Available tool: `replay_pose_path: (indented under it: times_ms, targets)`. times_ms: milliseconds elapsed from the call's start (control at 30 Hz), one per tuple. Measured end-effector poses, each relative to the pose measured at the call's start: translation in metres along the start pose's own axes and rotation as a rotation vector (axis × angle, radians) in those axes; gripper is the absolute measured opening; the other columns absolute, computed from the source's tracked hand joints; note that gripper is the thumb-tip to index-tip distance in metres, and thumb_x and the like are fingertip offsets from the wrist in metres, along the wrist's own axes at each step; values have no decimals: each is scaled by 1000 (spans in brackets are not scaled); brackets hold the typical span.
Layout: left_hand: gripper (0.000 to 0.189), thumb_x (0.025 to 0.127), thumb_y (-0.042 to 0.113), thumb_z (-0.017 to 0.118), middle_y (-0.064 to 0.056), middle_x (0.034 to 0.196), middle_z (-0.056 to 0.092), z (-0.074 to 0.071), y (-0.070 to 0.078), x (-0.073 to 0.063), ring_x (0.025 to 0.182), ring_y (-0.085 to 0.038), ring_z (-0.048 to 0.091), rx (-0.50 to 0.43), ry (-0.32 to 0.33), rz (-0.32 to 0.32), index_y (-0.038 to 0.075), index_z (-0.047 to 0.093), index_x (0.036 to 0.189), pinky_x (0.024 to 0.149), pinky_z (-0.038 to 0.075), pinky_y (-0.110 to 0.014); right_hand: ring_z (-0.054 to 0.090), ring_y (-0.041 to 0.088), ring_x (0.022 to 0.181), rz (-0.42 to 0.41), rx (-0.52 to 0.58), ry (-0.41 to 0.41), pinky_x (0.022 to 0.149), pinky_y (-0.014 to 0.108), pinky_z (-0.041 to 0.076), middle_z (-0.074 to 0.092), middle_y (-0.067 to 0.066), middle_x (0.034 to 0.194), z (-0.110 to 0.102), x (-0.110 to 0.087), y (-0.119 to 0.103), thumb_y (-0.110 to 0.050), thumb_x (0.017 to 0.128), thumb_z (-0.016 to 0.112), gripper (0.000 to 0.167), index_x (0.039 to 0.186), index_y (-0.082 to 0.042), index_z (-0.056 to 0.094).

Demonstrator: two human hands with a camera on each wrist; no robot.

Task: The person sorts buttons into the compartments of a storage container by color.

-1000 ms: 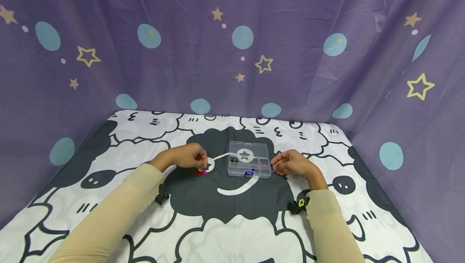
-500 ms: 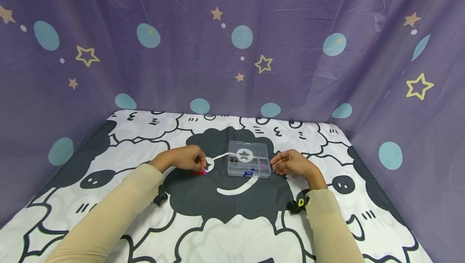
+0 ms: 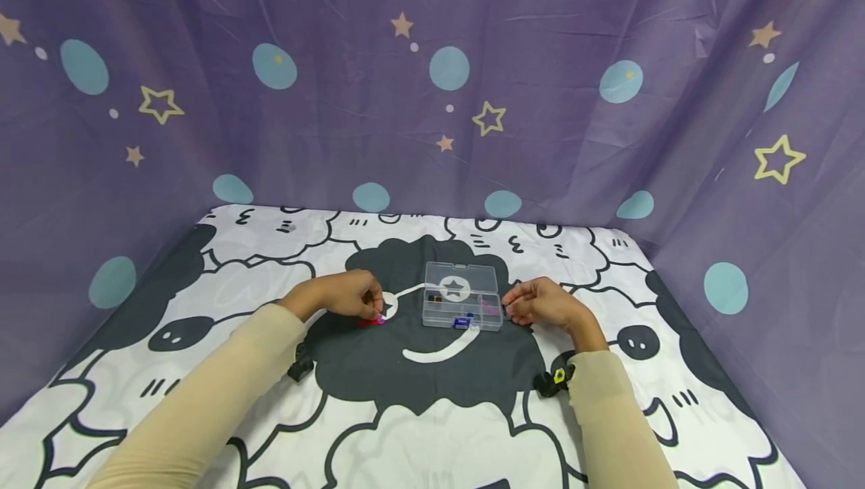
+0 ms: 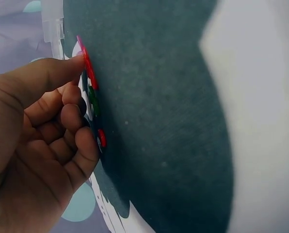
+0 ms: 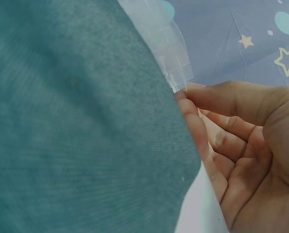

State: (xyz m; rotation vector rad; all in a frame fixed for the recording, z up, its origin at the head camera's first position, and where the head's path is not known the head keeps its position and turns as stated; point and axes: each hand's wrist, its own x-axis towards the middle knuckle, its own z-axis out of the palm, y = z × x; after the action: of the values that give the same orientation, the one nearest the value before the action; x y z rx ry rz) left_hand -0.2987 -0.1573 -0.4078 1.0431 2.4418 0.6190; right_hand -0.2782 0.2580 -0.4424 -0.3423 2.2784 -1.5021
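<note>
A clear compartment box [image 3: 444, 316] stands with its lid [image 3: 483, 276] folded back, holding small dark, pink and blue pieces. At its right side is my right hand [image 3: 541, 301]; in the right wrist view the thumb and index finger pinch the near corner of the box [image 5: 181, 75]. To the left of the box, my left hand [image 3: 345, 294] is low at the cloth, its fingertips among small coloured pieces. In the left wrist view the thumb tip overlaps a long red piece [image 4: 90, 70]. A green piece [image 4: 94, 99] and a short red piece [image 4: 102, 138] lie beside the curled fingers; I cannot tell whether one is pinched.
Everything lies on a cloth printed with sheep faces [image 3: 432, 376], its dark patch under the box. A purple curtain [image 3: 432, 166] with stars and blue dots hangs behind and at both sides. Dark camera mounts [image 3: 554, 382] sit at the wrists.
My left hand has dipped slightly toward the coloured pieces from a second ago, then stays put. The right hand and the box hold their places.
</note>
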Motion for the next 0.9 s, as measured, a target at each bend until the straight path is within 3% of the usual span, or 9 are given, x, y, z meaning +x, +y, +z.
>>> replay_pose_path:
  times_ms: [633, 900]
  targets:
    - [14, 90, 3, 68, 8, 68, 61, 0, 5, 0, 59, -5, 51, 48, -4, -11, 13, 72, 81, 58, 43, -23, 68, 17, 78, -2, 8, -5, 73, 32, 59, 73, 11, 92, -1, 0, 0, 2, 95, 64, 21, 113, 12, 67]
    - [10, 86, 10, 78, 10, 64, 60, 1, 7, 1, 57, -3, 52, 47, 1, -12, 14, 71, 79, 57, 43, -22, 68, 16, 79, 0, 5, -7, 73, 32, 59, 73, 10, 91, 0, 0, 1, 2, 95, 65, 21, 112, 12, 68]
